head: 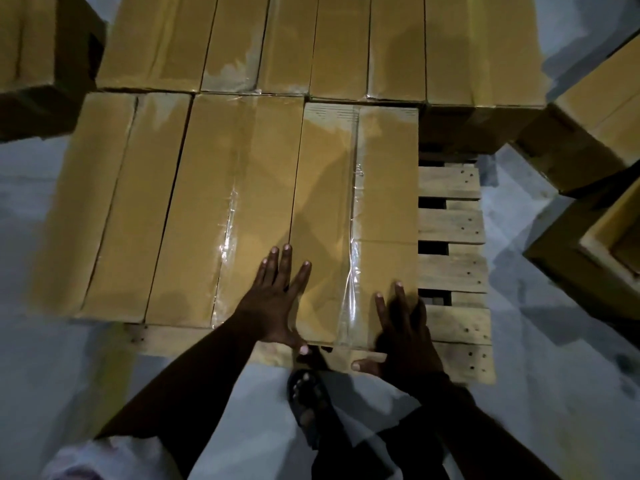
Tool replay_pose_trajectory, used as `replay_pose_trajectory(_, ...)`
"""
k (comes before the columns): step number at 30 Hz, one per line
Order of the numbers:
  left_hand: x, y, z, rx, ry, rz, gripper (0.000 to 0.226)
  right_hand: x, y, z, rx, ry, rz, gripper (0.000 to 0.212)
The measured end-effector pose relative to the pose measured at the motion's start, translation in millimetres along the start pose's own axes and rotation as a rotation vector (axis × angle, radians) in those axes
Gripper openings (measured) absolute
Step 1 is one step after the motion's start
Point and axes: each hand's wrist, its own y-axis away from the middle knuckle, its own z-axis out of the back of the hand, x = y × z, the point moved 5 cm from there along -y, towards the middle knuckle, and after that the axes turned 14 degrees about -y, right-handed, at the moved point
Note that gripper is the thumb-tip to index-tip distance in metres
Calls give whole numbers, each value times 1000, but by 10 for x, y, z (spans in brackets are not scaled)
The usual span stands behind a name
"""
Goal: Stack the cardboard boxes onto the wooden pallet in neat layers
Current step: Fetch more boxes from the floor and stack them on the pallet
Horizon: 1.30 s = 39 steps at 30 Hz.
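Long taped cardboard boxes lie side by side on the wooden pallet [450, 223], in a near row and a far row [311, 43]. The rightmost box of the near row [360, 188] has clear tape down its middle. My left hand [277, 299] presses flat on its near left part, fingers spread, thumb over the near edge. My right hand [405, 327] lies flat on its near right corner, thumb below the edge. Bare pallet slats show to the right of this box.
More cardboard boxes stand on the pale floor at the right [595, 109] and at the far left [41, 57]. One box at the right edge [613, 251] looks open at the top. My sandalled foot [308, 400] stands by the pallet's near edge.
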Motion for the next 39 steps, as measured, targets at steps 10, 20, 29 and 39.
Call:
replay_pose_trajectory(10,44,49,17,-69,43,3,157,-18,-10,-33,-86,-23,5,127)
replay_pose_trajectory(20,66,55,18,-118,33,12,152,-52,-50,-27,-145,-49,45,125)
replay_pose_trajectory(29,52,41,45,-121,-9,53,147,-28,-108,48,-143,-47,15,122)
replay_pose_trajectory(39,62,34,5,-149,10,42,150,41,-86,82,-118,-67,-55,127)
